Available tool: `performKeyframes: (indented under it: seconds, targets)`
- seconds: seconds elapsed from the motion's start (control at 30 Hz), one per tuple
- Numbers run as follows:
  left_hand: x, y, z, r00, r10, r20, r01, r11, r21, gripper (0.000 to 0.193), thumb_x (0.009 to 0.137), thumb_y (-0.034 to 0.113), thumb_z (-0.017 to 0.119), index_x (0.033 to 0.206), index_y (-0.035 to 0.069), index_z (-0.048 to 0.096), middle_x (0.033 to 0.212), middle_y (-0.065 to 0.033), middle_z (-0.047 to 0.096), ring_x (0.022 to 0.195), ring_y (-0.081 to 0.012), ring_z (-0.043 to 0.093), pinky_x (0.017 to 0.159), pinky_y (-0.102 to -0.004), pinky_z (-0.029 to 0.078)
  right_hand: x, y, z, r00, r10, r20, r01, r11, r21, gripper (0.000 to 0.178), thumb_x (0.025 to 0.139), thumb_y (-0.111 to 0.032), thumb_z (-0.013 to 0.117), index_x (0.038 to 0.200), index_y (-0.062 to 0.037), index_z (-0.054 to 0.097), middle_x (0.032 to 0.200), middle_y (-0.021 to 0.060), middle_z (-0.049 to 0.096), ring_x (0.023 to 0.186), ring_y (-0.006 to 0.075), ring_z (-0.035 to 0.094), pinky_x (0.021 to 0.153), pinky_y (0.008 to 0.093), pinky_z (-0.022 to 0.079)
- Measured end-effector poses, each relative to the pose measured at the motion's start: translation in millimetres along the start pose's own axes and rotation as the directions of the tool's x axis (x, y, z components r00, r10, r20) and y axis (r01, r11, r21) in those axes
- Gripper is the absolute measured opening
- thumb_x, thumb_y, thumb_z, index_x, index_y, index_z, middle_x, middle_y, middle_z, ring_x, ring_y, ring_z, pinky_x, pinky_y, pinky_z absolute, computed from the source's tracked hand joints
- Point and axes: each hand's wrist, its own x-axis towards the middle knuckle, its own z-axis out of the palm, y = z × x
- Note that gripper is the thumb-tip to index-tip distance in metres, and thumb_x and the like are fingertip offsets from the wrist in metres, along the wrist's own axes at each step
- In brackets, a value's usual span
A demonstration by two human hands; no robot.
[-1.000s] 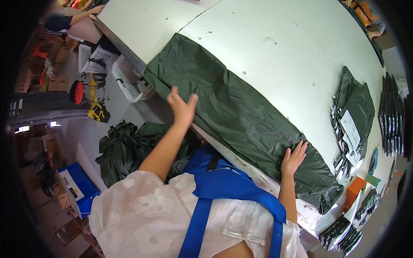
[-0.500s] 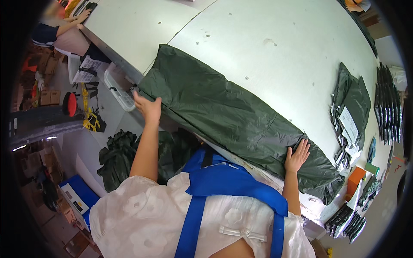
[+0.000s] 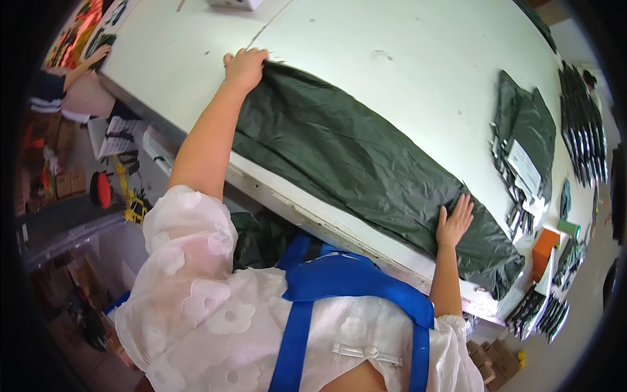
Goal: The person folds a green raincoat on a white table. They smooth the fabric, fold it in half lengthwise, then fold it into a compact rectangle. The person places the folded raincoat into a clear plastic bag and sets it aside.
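A long strip of folded dark green, thin crinkled fabric (image 3: 353,150) lies along the near edge of the white table. At its far left corner, my left hand (image 3: 245,70) is closed with its fingers curled over the cloth's edge; the thumb points to the left. My right hand (image 3: 455,221) rests flat on the right part of the fabric with the fingers stretched and slightly spread. More dark green fabric (image 3: 258,238) hangs below the table edge by my apron, partly hidden by my left arm.
On the right of the table (image 3: 418,72) lies a dark green stack with white paper (image 3: 524,164). Rows of dark packets (image 3: 581,124) stand beyond it, and an orange box (image 3: 544,251) sits near right. A co-worker's hand (image 3: 99,55) is at the far left. A white box (image 3: 236,3) stands at the back.
My left hand has moved away from me to the cloth's far left corner, and the fabric's left end now lies farther in on the table. My right hand stays flat on the cloth.
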Motion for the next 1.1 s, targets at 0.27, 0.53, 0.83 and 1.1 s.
performKeyframes:
  seconds: [0.27,0.53,0.83,1.1]
  targets:
    - [-143,182,14,0.839,0.544,-0.007,-0.523,0.803,-0.287,0.070,0.084,0.054,0.054,0.144,0.026,0.034,0.155,-0.0158,0.013,0.139,-0.0471,0.010,0.106,-0.0674,0.009,26,-6,-22,0.985,0.169,-0.020,-0.155,0.939,0.307,0.059,0.076,-0.015,0.060,0.132,-0.0052,0.042,0.130,0.0139,0.048,0.120,0.0362,0.042,0.101,0.0459,0.034]
    - [-179,199,57,0.880,0.470,0.065,-0.441,0.860,-0.255,0.075,0.083,0.060,0.053,0.147,0.028,0.029,0.156,-0.0124,0.013,0.141,-0.0436,0.009,0.107,-0.0659,0.004,55,-20,-38,0.993,-0.104,0.048,0.064,0.855,0.514,0.021,0.087,-0.019,0.058,0.101,-0.0044,0.065,0.085,0.0165,0.064,0.080,0.0347,0.061,0.071,0.0403,0.048]
    - [-196,196,51,0.901,0.409,0.143,-0.362,0.892,-0.272,0.078,0.081,0.059,0.056,0.146,0.023,0.030,0.156,-0.0142,0.011,0.140,-0.0453,0.007,0.105,-0.0696,0.004,87,68,-1,0.998,-0.024,-0.054,0.022,0.999,-0.033,0.032,0.095,-0.034,0.048,0.075,-0.0096,0.053,0.068,0.0093,0.060,0.071,0.0301,0.059,0.071,0.0433,0.042]
    - [-226,200,52,0.950,0.301,0.077,-0.264,0.912,-0.314,0.077,0.079,0.059,0.058,0.144,0.025,0.035,0.155,-0.0121,0.014,0.141,-0.0430,0.006,0.103,-0.0713,0.004,77,-7,-22,0.958,-0.081,-0.273,0.159,0.947,0.278,0.045,0.086,-0.023,0.057,0.125,-0.0004,0.051,0.128,0.0195,0.052,0.122,0.0360,0.044,0.104,0.0456,0.030]
